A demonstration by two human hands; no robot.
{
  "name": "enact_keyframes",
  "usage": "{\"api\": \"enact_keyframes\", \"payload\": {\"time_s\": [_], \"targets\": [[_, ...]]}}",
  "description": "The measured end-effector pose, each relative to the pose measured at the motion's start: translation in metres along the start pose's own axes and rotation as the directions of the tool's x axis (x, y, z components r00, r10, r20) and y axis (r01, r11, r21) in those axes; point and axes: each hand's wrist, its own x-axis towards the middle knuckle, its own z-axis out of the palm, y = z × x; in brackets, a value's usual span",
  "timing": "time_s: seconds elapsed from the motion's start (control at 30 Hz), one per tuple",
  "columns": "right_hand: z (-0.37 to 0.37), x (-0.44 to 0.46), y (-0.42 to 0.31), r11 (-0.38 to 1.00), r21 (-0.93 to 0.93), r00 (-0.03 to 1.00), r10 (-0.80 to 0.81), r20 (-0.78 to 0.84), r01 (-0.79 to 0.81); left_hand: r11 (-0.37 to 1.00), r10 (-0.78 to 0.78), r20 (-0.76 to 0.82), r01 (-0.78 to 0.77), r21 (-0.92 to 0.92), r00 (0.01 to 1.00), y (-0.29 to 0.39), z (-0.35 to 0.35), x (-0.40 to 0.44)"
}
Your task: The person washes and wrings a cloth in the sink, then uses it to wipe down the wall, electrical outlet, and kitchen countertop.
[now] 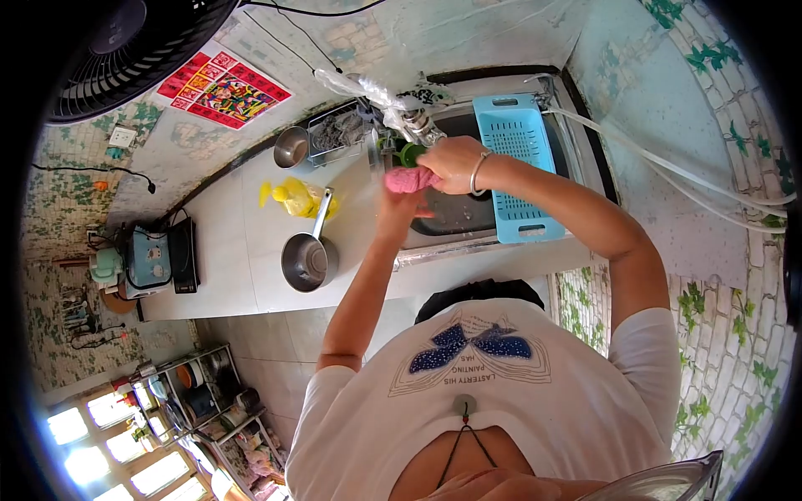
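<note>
Gripping pink cloth (pixel 407 179), right fingers (pixel 432 159) curled tight; left fingers (pixel 423 212) partly spread beneath.

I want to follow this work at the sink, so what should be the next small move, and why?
Probably squeeze the pink cloth over the sink: the right hand grips it bunched near the faucet, with the left hand close.

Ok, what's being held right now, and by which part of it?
The right hand grips a bunched pink cloth by its right end; the left hand is at the other end, its grip unclear.
</note>
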Motion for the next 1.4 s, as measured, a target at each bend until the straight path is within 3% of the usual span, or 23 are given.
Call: {"api": "enact_keyframes", "payload": {"time_s": [0.03,0.07,0.1,0.13,0.2,0.23,0.33,0.4,0.47,0.5,0.53,0.6,0.7,0.73,0.77,0.8,1.0,1.07,1.1,1.17,1.3,1.37,1.4], "targets": [[0.004,0.002,0.001,0.983,-0.090,0.942,-0.182,-0.283,0.163,0.844,-0.223,0.287,0.332,-0.421,0.932,-0.009,0.001,0.000],[0.000,0.000,-0.003,0.932,-0.220,0.774,-0.362,-0.519,0.289,0.434,-0.259,0.608,0.653,-0.622,0.751,-0.002,0.001,-0.001],[-0.005,-0.003,-0.004,0.904,-0.280,0.720,-0.426,-0.548,0.322,0.269,-0.174,0.734,0.749,-0.606,0.656,0.005,0.001,-0.003],[-0.011,-0.005,-0.005,0.905,-0.278,0.720,-0.424,-0.549,0.321,0.269,-0.175,0.735,0.750,-0.604,0.655,0.014,0.001,-0.006],[-0.022,-0.008,-0.005,0.739,-0.536,0.438,-0.673,-0.596,0.408,-0.118,0.313,0.812,0.868,-0.482,0.493,0.052,-0.004,-0.011],[-0.026,-0.011,-0.006,0.678,-0.615,0.332,-0.734,-0.592,0.402,-0.222,0.395,0.765,0.861,-0.457,0.508,0.066,-0.006,-0.013],[-0.041,-0.021,-0.011,0.545,-0.707,0.219,-0.835,-0.505,0.450,-0.356,0.511,0.682,0.851,-0.386,0.523,0.051,-0.004,-0.019],[-0.049,-0.026,-0.010,0.520,-0.738,0.147,-0.847,-0.511,0.430,-0.275,0.665,0.650,0.930,-0.243,0.367,0.056,-0.006,-0.010],[-0.049,-0.035,-0.005,0.537,-0.728,0.276,-0.843,-0.461,0.426,0.122,0.338,0.900,0.935,-0.332,0.276,0.073,-0.021,-0.005],[-0.047,-0.036,-0.002,0.545,-0.726,0.283,-0.839,-0.465,0.420,0.222,0.203,0.936,0.917,-0.331,0.289,0.084,-0.027,-0.001],[-0.045,-0.035,0.001,0.590,-0.700,0.369,-0.804,-0.466,0.403,0.225,0.205,0.938,0.919,-0.323,0.280,0.087,-0.027,0.004],[-0.036,-0.031,0.009,0.641,-0.668,0.455,-0.757,-0.469,0.378,0.545,-0.137,0.879,0.776,-0.319,0.457,0.092,-0.027,0.013],[-0.026,-0.022,0.019,0.784,-0.516,0.695,-0.583,-0.421,0.345,0.663,-0.249,0.833,0.714,-0.224,0.493,0.085,-0.017,0.022],[-0.022,-0.019,0.021,0.786,-0.513,0.695,-0.581,-0.423,0.345,0.706,-0.304,0.797,0.685,-0.178,0.521,0.076,-0.014,0.024],[-0.019,-0.017,0.022,0.836,-0.456,0.813,-0.478,-0.334,0.305,0.746,-0.317,0.784,0.651,-0.141,0.534,0.067,-0.012,0.027],[-0.016,-0.015,0.023,0.880,-0.403,0.904,-0.361,-0.228,0.250,0.745,-0.320,0.787,0.653,-0.136,0.528,0.059,-0.009,0.028],[0.016,0.008,0.032,0.944,-0.306,0.982,-0.159,-0.099,0.122,0.908,-0.352,0.572,0.419,0.016,0.741,-0.002,0.019,0.031],[0.025,0.014,0.030,0.956,-0.279,0.995,-0.098,-0.025,0.087,0.976,-0.208,0.510,0.141,0.168,0.834,-0.031,0.024,0.035],[0.030,0.017,0.031,0.965,-0.256,0.998,-0.041,0.053,0.053,0.977,-0.203,0.519,0.134,0.167,0.831,-0.038,0.025,0.036],[0.048,0.027,0.033,0.976,-0.220,0.996,0.020,0.082,-0.002,0.949,-0.149,0.518,-0.025,0.314,0.842,-0.049,0.025,0.032],[0.113,0.055,0.052,0.987,-0.038,0.970,0.158,0.185,-0.154,0.885,-0.200,0.550,-0.091,0.457,0.811,-0.054,0.027,0.029],[0.121,0.054,0.062,0.979,0.042,0.963,0.188,0.194,-0.200,0.700,-0.299,0.540,-0.204,0.684,0.787,-0.052,0.027,0.029],[0.118,0.046,0.064,0.921,0.210,0.904,0.240,0.355,-0.327,0.698,-0.295,0.545,-0.212,0.684,0.785,-0.056,0.024,0.028]]}}
